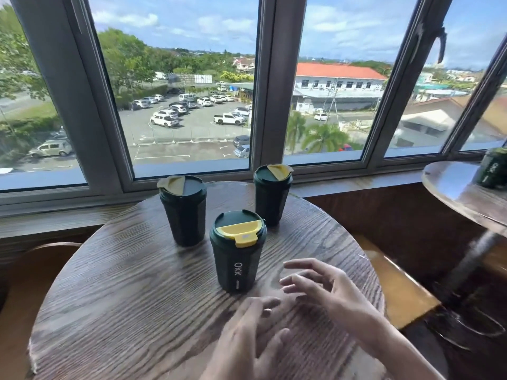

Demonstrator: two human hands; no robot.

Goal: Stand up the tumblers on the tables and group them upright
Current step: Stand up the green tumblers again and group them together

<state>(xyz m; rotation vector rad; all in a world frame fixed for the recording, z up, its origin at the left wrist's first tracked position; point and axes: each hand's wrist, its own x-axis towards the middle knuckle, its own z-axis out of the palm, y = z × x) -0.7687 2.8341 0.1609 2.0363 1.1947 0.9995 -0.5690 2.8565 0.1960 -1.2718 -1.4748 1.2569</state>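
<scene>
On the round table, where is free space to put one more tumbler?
Bare wood lies left of the front tumbler toward the table edge. Crowded: between the three tumblers, and front right, under both hands.

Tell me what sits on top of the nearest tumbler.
The nearest tumbler carries a dark green lid with a yellow flip tab across its front. The closed lid hides whatever is inside.

Three dark green tumblers with yellow lid flaps stand upright, near one another, on the round wooden table (115, 283): the nearest tumbler (237, 252), the left tumbler (183, 211) and the right tumbler (272, 194). The left hand (247, 341) and right hand (326, 289) hover empty with fingers spread, just beside the nearest one. A fourth tumbler (493, 168) sits on a second table (452, 185) at far right.
</scene>
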